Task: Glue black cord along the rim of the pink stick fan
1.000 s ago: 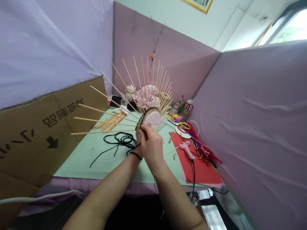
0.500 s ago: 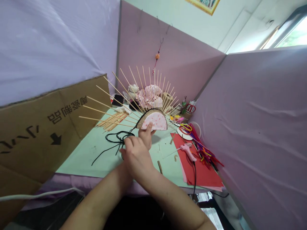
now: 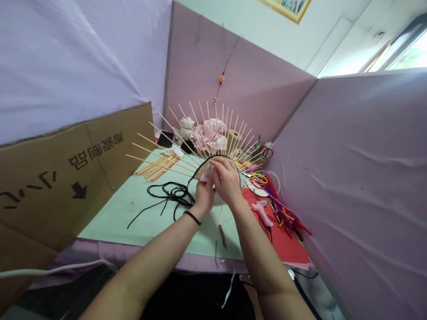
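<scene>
A half-round fan [image 3: 199,172] stands up over the table, with thin wooden sticks [image 3: 176,134] radiating from its curved edge. Black cord runs along that edge and trails down to a loose coil [image 3: 173,192] on the table. My left hand [image 3: 204,194] grips the fan at its straight lower side, fingers partly hidden. Across the front lies my right hand [image 3: 229,180], its fingers closed against the fan near the curved edge. Both hands cover most of the pale pink patterned cloth [image 3: 206,173] on the fan's face.
Loose sticks [image 3: 159,168] lie at the left beside a cardboard sheet [image 3: 110,160]. On the right, a pink glue gun [image 3: 262,212] rests on red paper [image 3: 290,246], near scissors [image 3: 259,180] and coloured pipe cleaners [image 3: 287,213]. Pink crumpled cloth [image 3: 208,133] sits at the back.
My right hand has moved from over the black cord at the left up and right onto the fan's face. The fan has shifted slightly right, still in my left hand.
</scene>
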The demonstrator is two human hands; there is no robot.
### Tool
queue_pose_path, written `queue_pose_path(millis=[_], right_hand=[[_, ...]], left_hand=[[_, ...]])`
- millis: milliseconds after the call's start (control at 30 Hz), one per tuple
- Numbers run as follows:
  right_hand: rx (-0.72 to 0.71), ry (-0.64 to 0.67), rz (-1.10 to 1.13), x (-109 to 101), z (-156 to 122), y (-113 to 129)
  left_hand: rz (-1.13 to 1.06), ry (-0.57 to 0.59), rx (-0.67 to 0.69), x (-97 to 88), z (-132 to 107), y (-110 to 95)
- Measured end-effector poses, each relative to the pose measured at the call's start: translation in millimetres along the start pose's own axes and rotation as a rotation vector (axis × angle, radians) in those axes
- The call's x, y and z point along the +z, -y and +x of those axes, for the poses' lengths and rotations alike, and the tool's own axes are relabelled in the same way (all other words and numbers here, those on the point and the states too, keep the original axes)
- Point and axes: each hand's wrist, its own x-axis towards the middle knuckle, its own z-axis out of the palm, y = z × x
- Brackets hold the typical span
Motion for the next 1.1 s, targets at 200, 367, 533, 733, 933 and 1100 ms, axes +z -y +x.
queue_pose_path(millis=[200, 367, 533, 733, 933, 1100], right_hand=[[-0.108, 0.067, -0.059, 2.9, -2.3, -20.1], [-0.131, 0.098, -0.103, 3.2, -3.6, -18.5], [-0.156, 0.110, -0.186, 2.1, 1.2, -20.8], [-0.186, 0.200, -0.218, -4.8, 12.2, -19.6], [-0.093, 0.154, -0.129, -2.5, 7.1, -23.6], [-0.065, 0.113, -0.115, 1.2, 4.5, -24.1]], left_hand=[[-0.128, 0.084, -0.059, -0.1, -2.2, 1.3], [-0.112, 0.056, -0.049, 1.7, -3.0, 0.9], [-0.059, 0.043, -0.083, 3.1, -4.8, -1.3], [-0.010, 0.048, -0.114, 3.0, -6.1, -0.3], [-0.015, 0.067, -0.115, -0.3, -1.9, 2.7], [-0.011, 0.051, -0.142, 0.0, -0.6, 2.6]])
